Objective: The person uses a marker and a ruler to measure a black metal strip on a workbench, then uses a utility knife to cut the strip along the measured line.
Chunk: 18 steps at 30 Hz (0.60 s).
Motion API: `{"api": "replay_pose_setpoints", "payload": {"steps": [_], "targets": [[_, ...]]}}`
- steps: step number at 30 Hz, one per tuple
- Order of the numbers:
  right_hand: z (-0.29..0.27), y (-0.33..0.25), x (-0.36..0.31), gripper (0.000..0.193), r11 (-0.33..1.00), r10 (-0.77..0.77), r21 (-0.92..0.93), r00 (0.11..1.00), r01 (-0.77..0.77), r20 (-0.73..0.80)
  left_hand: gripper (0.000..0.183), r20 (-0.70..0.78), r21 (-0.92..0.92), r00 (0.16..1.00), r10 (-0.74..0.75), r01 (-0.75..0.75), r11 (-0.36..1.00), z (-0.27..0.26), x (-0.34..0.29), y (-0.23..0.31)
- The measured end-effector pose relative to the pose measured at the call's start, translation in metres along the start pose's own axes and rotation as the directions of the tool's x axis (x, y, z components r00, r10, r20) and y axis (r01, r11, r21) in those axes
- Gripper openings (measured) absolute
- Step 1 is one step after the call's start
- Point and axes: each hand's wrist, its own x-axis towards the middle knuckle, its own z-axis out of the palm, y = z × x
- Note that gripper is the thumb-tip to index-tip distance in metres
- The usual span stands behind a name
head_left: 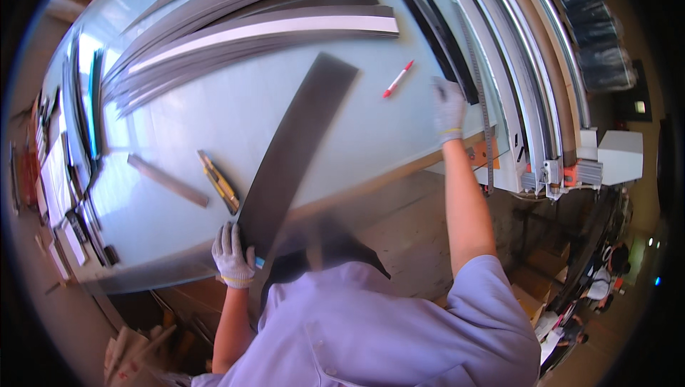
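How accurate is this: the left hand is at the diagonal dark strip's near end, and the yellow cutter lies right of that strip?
One slip: the yellow cutter lies left of the diagonal dark strip, as the head view shows. The left hand is at the strip's near end.

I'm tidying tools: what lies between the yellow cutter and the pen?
The dark strip lies between the yellow cutter and the pen, as the head view shows.

Left hand (233, 257) at end of dark strip (296, 151)
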Motion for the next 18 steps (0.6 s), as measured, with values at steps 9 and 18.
{"api": "replay_pose_setpoints", "payload": {"steps": [9, 18], "targets": [[0.126, -0.172, -0.006, 0.081, 0.836, 0.040, -0.524, 0.933, 0.165, 0.357, 0.066, 0.112, -0.048, 0.992, 0.060, -0.055, 0.997, -0.022, 0.023, -0.018], [0.062, -0.156, -0.119, 0.085, 0.806, 0.187, -0.592, 0.943, 0.012, 0.275, 0.051, -0.074, 0.046, 0.991, 0.111, -0.108, 0.993, -0.036, 0.078, -0.104]]}}
